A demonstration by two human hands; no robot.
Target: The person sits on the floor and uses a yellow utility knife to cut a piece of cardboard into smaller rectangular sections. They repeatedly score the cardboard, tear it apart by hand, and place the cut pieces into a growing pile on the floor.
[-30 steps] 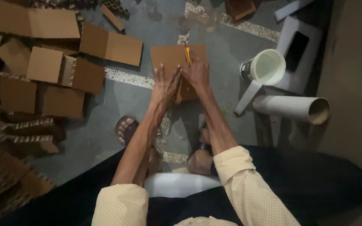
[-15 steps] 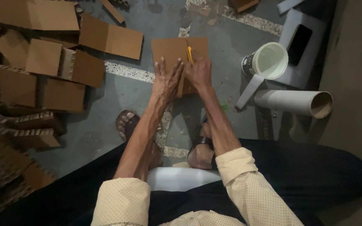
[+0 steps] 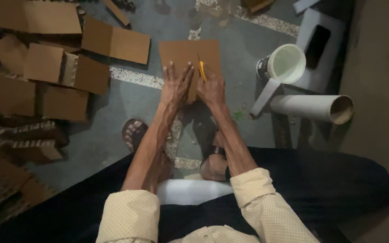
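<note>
Cardboard sheet [image 3: 190, 63], brown and square, lying flat on the grey floor [image 3: 230, 49] ahead of the knees, pinned by the left hand [image 3: 175, 85] with fingers spread flat across its near edge. Right hand [image 3: 211, 88] closed round a yellow utility knife [image 3: 201, 71], blade pointing away over the sheet: seemingly mid-cut. Next, probably a steady draw along the line, left fingers kept off the blade's path.

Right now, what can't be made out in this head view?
- Yellow-handled cutter: blade tip too small, grip hidden by the right hand.
- Flat brown cardboard sheet: near edge covered by both hands, left hand.
- Brown cardboard pile: cut off by left edge.
</note>
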